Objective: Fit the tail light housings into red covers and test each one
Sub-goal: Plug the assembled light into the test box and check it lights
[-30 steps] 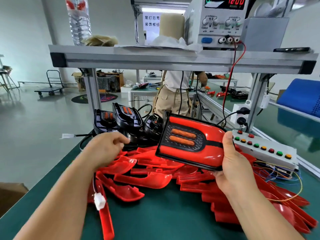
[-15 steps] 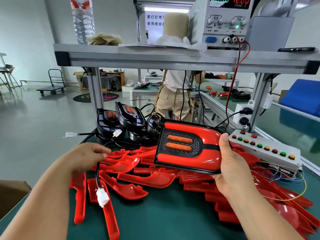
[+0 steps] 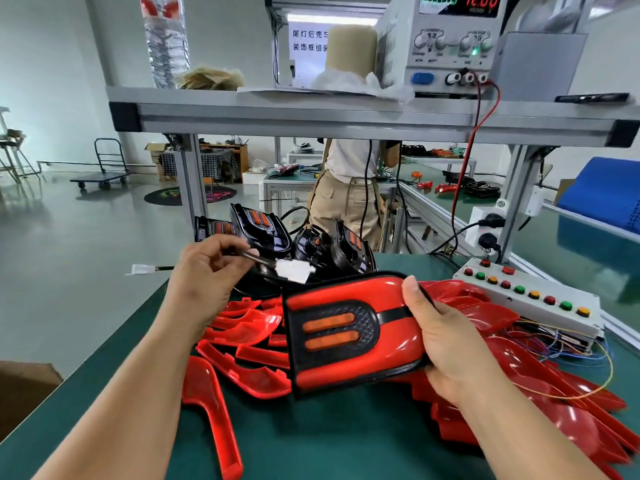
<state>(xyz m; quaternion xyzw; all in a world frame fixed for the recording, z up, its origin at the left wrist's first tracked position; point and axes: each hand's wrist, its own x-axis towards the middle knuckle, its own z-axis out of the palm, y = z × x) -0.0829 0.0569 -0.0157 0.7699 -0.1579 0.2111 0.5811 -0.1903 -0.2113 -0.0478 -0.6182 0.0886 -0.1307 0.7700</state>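
Mat [image 3: 104, 386], green; floor [image 3: 69, 230] grey.

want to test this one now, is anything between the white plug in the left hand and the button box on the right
Yes: the tail light held in the right hand sits between the white plug, on the cable the left hand pinches, and the button box; loose red covers lie beside the box.

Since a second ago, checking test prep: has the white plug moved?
Yes. The plug rose from low beside the covers up to the housings.
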